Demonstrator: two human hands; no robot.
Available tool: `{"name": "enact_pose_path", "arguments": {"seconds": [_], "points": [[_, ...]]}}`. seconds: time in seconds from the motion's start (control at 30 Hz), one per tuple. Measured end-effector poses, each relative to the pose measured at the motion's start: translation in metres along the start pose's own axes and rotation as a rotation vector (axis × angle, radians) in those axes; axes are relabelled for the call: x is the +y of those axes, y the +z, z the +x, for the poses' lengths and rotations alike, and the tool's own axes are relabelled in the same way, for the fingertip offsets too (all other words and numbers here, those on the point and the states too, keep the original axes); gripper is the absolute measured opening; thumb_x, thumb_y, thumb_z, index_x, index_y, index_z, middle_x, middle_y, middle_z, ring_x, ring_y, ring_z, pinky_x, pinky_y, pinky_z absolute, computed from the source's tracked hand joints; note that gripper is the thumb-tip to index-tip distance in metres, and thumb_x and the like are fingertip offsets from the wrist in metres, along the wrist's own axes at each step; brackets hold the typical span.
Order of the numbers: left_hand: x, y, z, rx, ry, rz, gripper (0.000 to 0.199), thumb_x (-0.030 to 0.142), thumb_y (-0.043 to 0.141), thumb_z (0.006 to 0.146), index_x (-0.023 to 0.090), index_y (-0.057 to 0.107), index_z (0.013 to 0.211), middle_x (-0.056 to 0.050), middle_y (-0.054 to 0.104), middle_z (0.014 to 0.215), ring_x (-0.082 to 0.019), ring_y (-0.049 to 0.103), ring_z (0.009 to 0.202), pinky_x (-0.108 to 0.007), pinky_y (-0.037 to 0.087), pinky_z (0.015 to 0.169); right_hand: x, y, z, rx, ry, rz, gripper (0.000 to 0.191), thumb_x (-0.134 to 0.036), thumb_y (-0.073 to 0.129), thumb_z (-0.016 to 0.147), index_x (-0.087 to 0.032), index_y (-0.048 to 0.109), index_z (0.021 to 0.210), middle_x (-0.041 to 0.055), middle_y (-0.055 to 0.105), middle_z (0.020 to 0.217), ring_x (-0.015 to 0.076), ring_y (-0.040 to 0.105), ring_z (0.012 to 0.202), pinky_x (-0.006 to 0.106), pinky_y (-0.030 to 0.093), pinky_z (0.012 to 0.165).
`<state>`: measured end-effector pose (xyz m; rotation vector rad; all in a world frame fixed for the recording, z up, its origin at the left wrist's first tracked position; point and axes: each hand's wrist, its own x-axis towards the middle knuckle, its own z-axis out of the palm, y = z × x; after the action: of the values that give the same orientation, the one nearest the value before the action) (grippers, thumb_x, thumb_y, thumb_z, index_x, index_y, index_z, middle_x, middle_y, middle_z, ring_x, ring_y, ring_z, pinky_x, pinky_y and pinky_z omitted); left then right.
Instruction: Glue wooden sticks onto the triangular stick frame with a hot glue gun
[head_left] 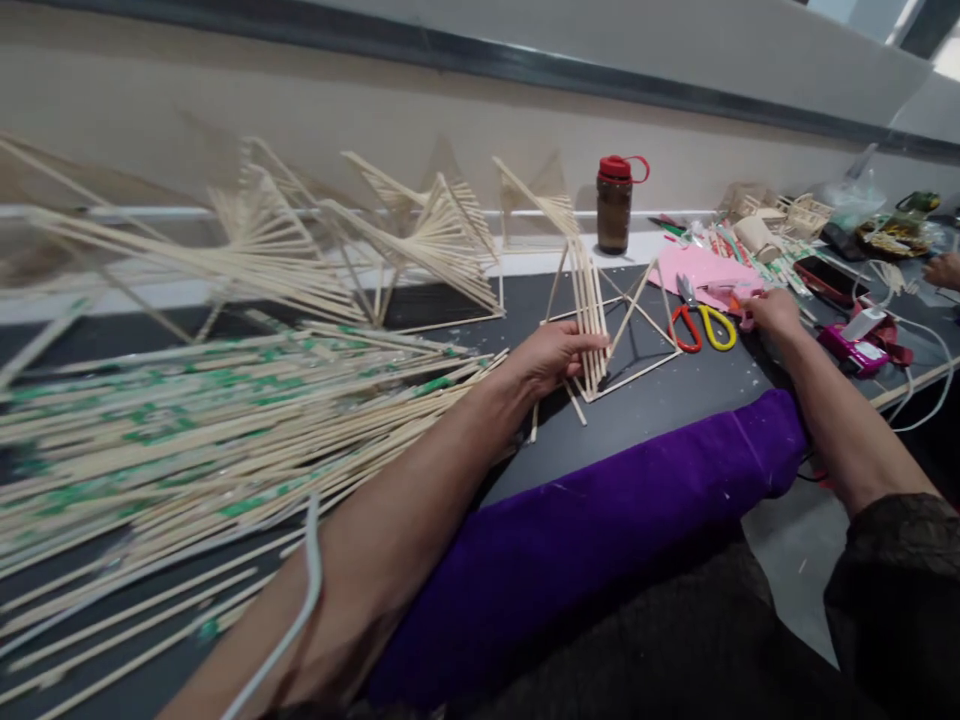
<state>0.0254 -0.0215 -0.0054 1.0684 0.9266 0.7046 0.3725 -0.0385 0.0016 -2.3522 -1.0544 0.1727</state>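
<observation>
My left hand [566, 355] is closed around the row of side-by-side sticks in a small wooden-stick model [594, 300]. The model stands on the dark table, with triangular stick frames spreading to its right. Farther right, my right hand [772, 315] is closed on a small pink tool [744, 302], whose kind is partly hidden by the fingers. Scissors [703, 318] with one red and one yellow handle lie just left of that hand, by a sheet of pink paper [694, 268].
Loose wooden sticks [225, 430], some in green-printed wrapping, cover the left. Finished-looking stick models [420, 240] stand along the wall beside a brown bottle [613, 205] with a red lid. A purple cloth roll [600, 530] lies at the front edge. Another person's hand [943, 270] shows far right.
</observation>
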Motion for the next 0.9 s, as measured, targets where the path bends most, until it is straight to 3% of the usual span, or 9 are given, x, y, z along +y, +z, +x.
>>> {"name": "enact_pose_path", "arguments": {"seconds": [0.07,0.13,0.23,0.3,0.37,0.47,0.53,0.67,0.9], "points": [[0.000,0.001,0.000,-0.004,0.003,0.002,0.013,0.009,0.076,0.067,0.012,0.064,0.069,-0.003,0.064,0.062,-0.009,0.056,0.051,-0.020,0.045,0.050,-0.001,-0.007,-0.002,0.043,-0.038,-0.237,0.022,-0.029,0.068,0.076,-0.008,0.070,0.077,0.0230,0.071,0.090,0.0364,0.067,0.100,0.040,0.051,0.081],[-0.001,0.001,0.000,-0.007,0.003,0.004,0.013,0.009,0.076,0.067,0.012,0.063,0.069,-0.004,0.063,0.062,-0.009,0.056,0.052,-0.020,0.045,0.050,-0.008,-0.014,-0.010,0.111,-0.111,-0.326,0.027,-0.032,0.065,0.079,-0.007,0.073,0.085,0.0251,0.071,0.099,0.0391,0.064,0.107,0.046,0.048,0.087],[-0.001,0.000,0.000,-0.024,0.013,0.003,0.014,0.010,0.077,0.067,0.013,0.063,0.069,-0.004,0.063,0.062,-0.010,0.056,0.052,-0.022,0.046,0.051,-0.028,-0.023,-0.043,0.217,-0.340,-0.154,0.021,-0.028,0.063,0.082,-0.012,0.075,0.089,0.0164,0.072,0.087,0.0303,0.067,0.095,0.040,0.049,0.082],[-0.002,-0.001,0.000,-0.029,0.021,0.007,0.014,0.011,0.077,0.067,0.013,0.063,0.069,-0.004,0.063,0.062,-0.011,0.055,0.052,-0.023,0.046,0.052,-0.045,-0.025,-0.074,0.117,-0.487,0.133,0.016,-0.024,0.062,0.083,-0.015,0.075,0.080,0.0087,0.070,0.073,0.0204,0.066,0.074,0.031,0.049,0.068],[-0.002,-0.001,0.000,-0.026,0.026,0.007,0.013,0.012,0.076,0.068,0.013,0.063,0.070,-0.005,0.063,0.063,-0.011,0.055,0.053,-0.024,0.046,0.053,-0.061,-0.023,-0.105,-0.107,-0.544,0.388,0.015,-0.019,0.063,0.081,-0.015,0.071,0.069,0.0029,0.064,0.060,0.0121,0.058,0.054,0.024,0.044,0.054],[-0.003,-0.001,0.001,-0.024,0.022,0.001,0.010,0.010,0.073,0.069,0.012,0.063,0.070,-0.004,0.063,0.062,-0.010,0.055,0.054,-0.024,0.047,0.054,-0.081,-0.012,-0.140,-0.444,-0.601,0.463,0.017,-0.014,0.064,0.078,-0.013,0.068,0.062,-0.0006,0.061,0.052,0.0064,0.051,0.042,0.019,0.038,0.045],[-0.002,0.000,0.001,-0.026,0.023,0.000,0.010,0.009,0.073,0.068,0.012,0.063,0.069,-0.003,0.062,0.060,-0.010,0.054,0.053,-0.023,0.047,0.055,-0.090,-0.001,-0.152,-0.566,-0.594,0.430,0.015,-0.014,0.065,0.078,-0.013,0.068,0.064,-0.0008,0.062,0.054,0.0054,0.051,0.040,0.018,0.037,0.043],[-0.001,0.001,0.000,-0.040,0.040,0.015,0.016,0.011,0.077,0.064,0.012,0.062,0.068,0.000,0.059,0.057,-0.008,0.052,0.049,-0.020,0.042,0.049,-0.101,0.021,-0.155,-0.662,-0.548,0.401,0.013,-0.018,0.065,0.080,-0.013,0.066,0.067,-0.0003,0.063,0.057,0.0058,0.055,0.042,0.017,0.036,0.041],[-0.003,-0.001,0.001,-0.035,0.047,-0.003,0.017,0.009,0.077,0.062,0.011,0.062,0.071,-0.002,0.062,0.058,-0.008,0.053,0.048,-0.020,0.041,0.047,-0.104,0.042,-0.154,-0.701,-0.467,0.475,0.012,-0.021,0.066,0.082,-0.014,0.062,0.072,0.0008,0.065,0.064,0.0061,0.056,0.043,0.016,0.034,0.036]]}}
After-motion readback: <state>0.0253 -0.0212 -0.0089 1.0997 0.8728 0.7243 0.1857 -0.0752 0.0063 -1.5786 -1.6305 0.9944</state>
